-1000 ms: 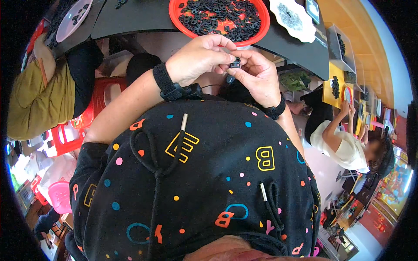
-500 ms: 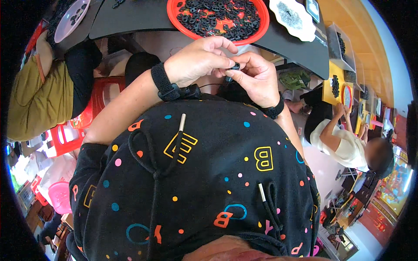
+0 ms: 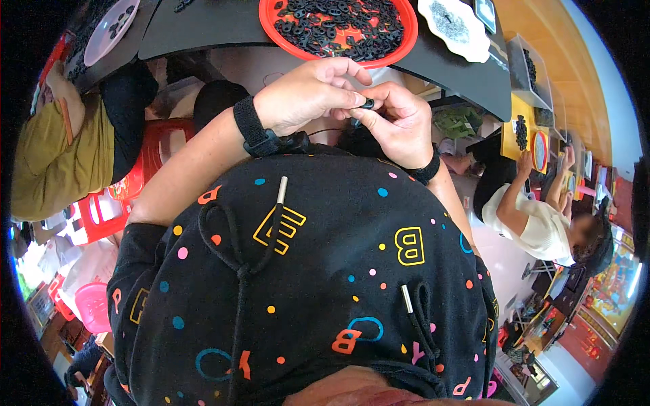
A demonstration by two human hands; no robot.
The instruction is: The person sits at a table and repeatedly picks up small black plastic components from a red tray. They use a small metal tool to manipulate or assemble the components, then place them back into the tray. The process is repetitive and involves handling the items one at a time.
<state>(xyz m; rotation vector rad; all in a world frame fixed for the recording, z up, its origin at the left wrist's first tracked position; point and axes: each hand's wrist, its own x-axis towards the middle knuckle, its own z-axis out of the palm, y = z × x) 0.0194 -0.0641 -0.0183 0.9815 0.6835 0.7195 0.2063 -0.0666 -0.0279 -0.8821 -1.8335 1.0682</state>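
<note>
Just below the near rim of the red tray (image 3: pixel 404 51), with little free room, left hand (image 3: pixel 308 95) and right hand (image 3: pixel 399 125) pinch one small black ring-shaped part (image 3: pixel 367 103) between fingertips.

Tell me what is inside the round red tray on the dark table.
The red tray holds a heap of small black ring-like parts, with patches of red floor showing between them. Whatever lies under the heap is covered.

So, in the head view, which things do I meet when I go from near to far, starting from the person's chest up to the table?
black spotted top → wrist strap → left hand and right hand, pinching a small black part → red tray of black parts on the dark table.
</note>
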